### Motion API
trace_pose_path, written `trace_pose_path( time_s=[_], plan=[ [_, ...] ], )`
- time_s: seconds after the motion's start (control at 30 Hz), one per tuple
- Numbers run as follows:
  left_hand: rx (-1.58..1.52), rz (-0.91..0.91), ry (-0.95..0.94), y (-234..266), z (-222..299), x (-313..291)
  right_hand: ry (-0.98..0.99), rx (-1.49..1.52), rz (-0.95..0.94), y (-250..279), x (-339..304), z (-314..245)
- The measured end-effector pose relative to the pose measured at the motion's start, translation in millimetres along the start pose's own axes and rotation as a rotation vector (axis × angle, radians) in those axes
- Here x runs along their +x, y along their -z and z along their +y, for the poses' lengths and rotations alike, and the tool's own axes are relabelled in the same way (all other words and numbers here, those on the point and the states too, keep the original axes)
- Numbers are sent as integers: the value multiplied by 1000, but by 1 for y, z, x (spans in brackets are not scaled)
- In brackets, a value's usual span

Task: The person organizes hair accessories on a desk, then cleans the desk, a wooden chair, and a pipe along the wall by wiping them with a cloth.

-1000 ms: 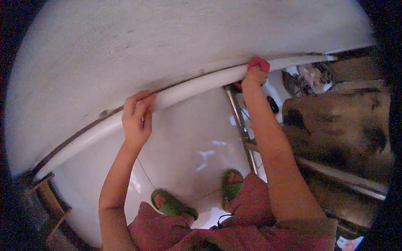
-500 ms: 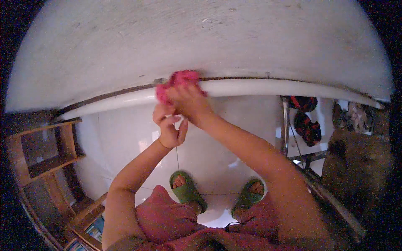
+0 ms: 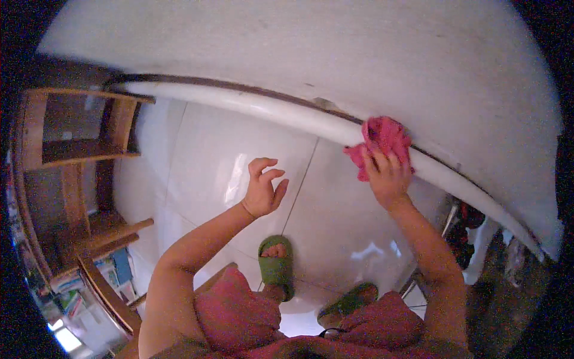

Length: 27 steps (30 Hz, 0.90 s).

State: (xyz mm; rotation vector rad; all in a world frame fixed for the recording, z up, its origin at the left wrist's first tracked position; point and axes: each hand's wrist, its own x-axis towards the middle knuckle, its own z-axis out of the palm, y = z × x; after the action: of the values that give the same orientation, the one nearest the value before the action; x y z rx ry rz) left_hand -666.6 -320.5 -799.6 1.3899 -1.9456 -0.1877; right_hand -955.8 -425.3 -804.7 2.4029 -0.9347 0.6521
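A crumpled pink cloth (image 3: 385, 136) lies over a long white pipe (image 3: 287, 115) that runs along the foot of a pale wall (image 3: 299, 42). My right hand (image 3: 388, 178) is closed on the cloth's lower side and presses it against the pipe. Well to the left, my left hand (image 3: 263, 190) hangs above the tiled floor with fingers curled but apart, and nothing is in it. A dark gap shows between the pipe and the wall. The cloth hides part of the pipe.
Wooden shelving (image 3: 72, 158) stands at the left, with books (image 3: 119, 272) low in it. My feet in green slippers (image 3: 276, 269) are on the light floor tiles (image 3: 221, 143). At the right are a metal frame (image 3: 449, 220), dark red-and-black footwear (image 3: 463, 239) and a brown panel (image 3: 499, 311).
My right hand has moved right along the pipe with the pink cloth. The left hand, formerly close beside it, is now well apart. The view has turned, with more shelving showing.
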Motion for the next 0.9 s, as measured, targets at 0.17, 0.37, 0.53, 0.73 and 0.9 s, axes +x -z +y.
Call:
trace_pose_path(
  time_s=[0.17,0.37,0.53,0.73,0.9],
  plan=[
    [19,-128,169,-17,-7,-38,58,249,-4,-72,94,-111],
    [34,-233,267,-24,-25,-44,72,307,-9,-88,176,-176],
    [-39,-62,433,-17,-13,-59,-301,309,-1116,-2,121,-99],
    [-188,25,645,-2,30,-101,227,107,-424,19,4,-3],
    [-234,-62,780,10,77,-129,402,345,-256,-60,149,-136]
  ],
)
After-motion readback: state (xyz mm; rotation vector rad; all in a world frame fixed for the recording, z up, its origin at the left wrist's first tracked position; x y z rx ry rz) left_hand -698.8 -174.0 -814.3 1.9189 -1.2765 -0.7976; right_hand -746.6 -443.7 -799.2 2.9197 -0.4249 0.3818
